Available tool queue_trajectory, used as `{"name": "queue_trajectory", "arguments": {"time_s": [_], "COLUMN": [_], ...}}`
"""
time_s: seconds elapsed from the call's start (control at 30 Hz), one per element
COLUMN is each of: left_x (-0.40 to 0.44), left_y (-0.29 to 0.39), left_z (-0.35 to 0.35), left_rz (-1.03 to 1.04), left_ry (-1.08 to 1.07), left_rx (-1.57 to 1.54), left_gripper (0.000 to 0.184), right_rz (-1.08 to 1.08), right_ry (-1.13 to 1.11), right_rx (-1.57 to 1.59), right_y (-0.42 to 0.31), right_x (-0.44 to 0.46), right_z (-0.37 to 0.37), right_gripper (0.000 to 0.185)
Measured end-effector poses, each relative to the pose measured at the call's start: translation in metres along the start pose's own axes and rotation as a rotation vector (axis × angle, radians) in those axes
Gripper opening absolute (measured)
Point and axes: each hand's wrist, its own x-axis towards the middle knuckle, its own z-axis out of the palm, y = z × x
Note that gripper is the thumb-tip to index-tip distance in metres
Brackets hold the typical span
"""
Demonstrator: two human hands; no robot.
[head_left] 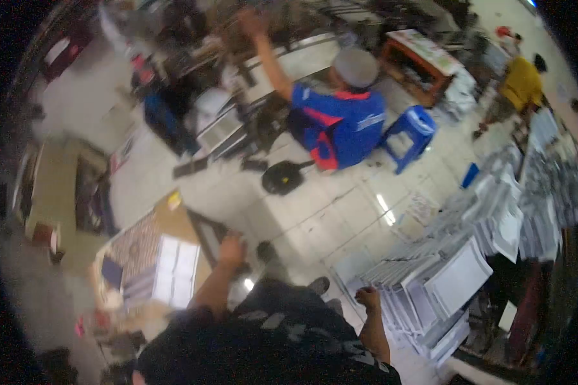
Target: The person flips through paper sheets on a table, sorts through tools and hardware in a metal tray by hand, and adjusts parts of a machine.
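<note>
Beside the curled fingers of the right hand (368, 298), where nothing is seen held, slanted paper stacks (459, 279) could be toppled if brushed by that arm. Near the table (176, 224), the left hand's (232, 249) blurred grip cannot be told.

At my 10 o'clock stands a table (180, 222) with open sheets (176, 271) lying on it; farther off, also at 10, is a desk (50, 192). The stacks of paper (456, 277) spread from 2 to 3 o'clock. At 12, a round object (281, 179) lies on the floor (321, 221), near a co-worker (356, 125) between 12 and 1. A stool (416, 125) stands at 1, just beside them, with a cabinet (438, 83) beyond.
</note>
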Motion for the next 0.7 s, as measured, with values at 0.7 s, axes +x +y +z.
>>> {"name": "queue_trajectory", "arguments": {"time_s": [0.7], "left_x": [0.047], "left_y": [-0.052], "left_z": [0.085], "left_rz": [-0.345], "left_ry": [-0.629], "left_rx": [-0.411], "left_gripper": [0.036], "right_rz": [-0.437], "right_ry": [-0.644], "right_rx": [-1.107], "right_y": [-0.183], "right_x": [0.31], "right_z": [0.208], "right_gripper": [0.017]}}
